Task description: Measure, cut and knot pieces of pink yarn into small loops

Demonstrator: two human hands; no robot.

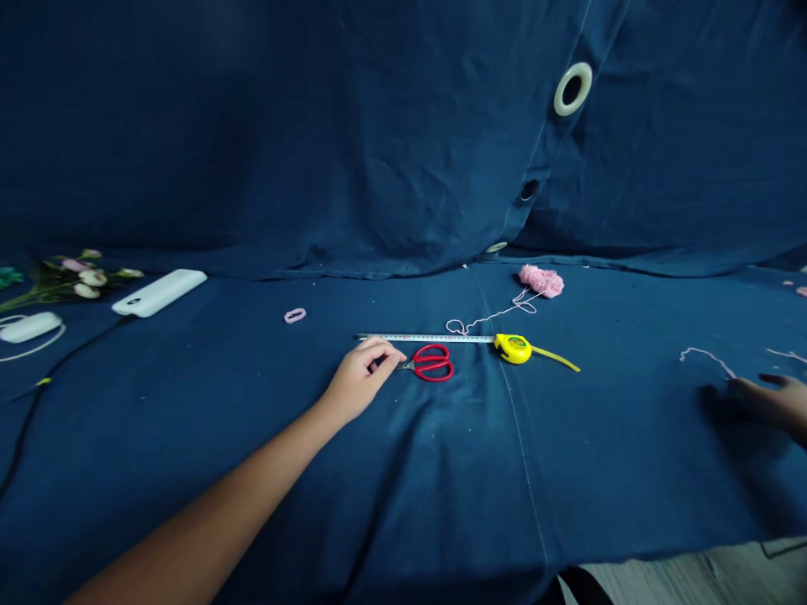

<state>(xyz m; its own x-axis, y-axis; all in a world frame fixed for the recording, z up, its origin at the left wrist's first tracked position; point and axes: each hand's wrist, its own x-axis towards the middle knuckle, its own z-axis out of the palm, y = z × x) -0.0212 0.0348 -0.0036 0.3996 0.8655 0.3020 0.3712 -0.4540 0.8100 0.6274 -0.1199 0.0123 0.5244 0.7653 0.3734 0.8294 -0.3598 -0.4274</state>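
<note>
Near: our left hand point(359, 380), fingers loosely curled, just beside red scissors point(434, 364), below a yellow tape measure point(513, 348). Right hand point(762, 402), blurred, fingers spread, near a pink yarn strand point(709, 357). Far: pink yarn ball point(542, 281) on blue cloth point(252, 521).

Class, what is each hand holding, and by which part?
The left hand seems to pinch the tape measure blade near its free end; the blurred right hand shows no hold.
</note>
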